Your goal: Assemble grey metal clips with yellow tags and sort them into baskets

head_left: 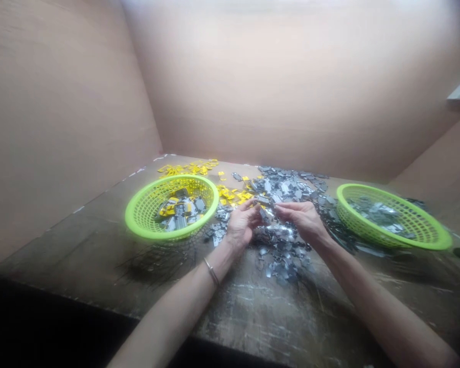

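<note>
My left hand (242,225), with a bangle at the wrist, is closed in a pinch on a small grey metal plate (265,215). To its right my right hand (305,221) has thumb and fingers pressed together; whatever lies between their tips is too small to make out. Both hands are over a spread of small grey metal pieces (285,266). Yellow pieces (230,194) lie just beyond my left hand. More grey metal pieces (287,183) are heaped beyond the fingertips.
A green plastic basket (138,225) on the left holds yellow and grey pieces. Another green basket (425,240) on the right has grey pieces in it. More yellow pieces lie behind the left basket. Walls (253,102) enclose the back and sides of the worn table (249,312).
</note>
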Tool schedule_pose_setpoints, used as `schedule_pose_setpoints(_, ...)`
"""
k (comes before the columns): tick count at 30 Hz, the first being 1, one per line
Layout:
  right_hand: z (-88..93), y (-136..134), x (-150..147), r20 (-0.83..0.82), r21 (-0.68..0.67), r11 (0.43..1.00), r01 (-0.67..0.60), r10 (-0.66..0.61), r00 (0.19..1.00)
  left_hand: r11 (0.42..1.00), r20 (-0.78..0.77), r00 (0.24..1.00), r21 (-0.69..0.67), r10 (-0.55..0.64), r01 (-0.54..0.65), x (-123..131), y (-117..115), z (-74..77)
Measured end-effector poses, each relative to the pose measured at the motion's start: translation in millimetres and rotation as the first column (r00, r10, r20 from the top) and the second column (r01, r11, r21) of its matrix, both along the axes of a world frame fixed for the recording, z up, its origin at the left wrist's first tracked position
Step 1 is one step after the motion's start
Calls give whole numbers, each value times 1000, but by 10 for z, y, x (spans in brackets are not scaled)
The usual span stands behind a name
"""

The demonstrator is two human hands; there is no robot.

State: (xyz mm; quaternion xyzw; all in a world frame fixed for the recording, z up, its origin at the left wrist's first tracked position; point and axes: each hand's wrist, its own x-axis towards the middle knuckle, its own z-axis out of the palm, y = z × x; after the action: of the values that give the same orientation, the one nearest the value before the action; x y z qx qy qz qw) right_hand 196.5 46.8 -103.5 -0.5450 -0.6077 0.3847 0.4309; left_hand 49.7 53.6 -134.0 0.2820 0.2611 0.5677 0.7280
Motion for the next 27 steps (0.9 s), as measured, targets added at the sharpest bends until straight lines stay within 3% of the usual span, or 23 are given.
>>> schedule_pose_setpoints(3,42,-167,-7,-182,-100,995,-22,4,983,1000,-34,999,2,1,-1,39,-21,-29)
schedule_pose_setpoints(7,-27,-224,-43,-273,-118,992,-43,9,962,1000,-65,998,-6,-2,2,65,-30,-79)
schedule_pose_setpoints(15,-99,-203,-31,-202,-72,991,-109,92,975,1000,-88,996,-13,7,-8,73,-18,-101)
schedule_pose_setpoints(27,-39,-250,-105,-154,-39,996,-80,73,985,999,-92,995,-33,38,-41,83,-37,-61)
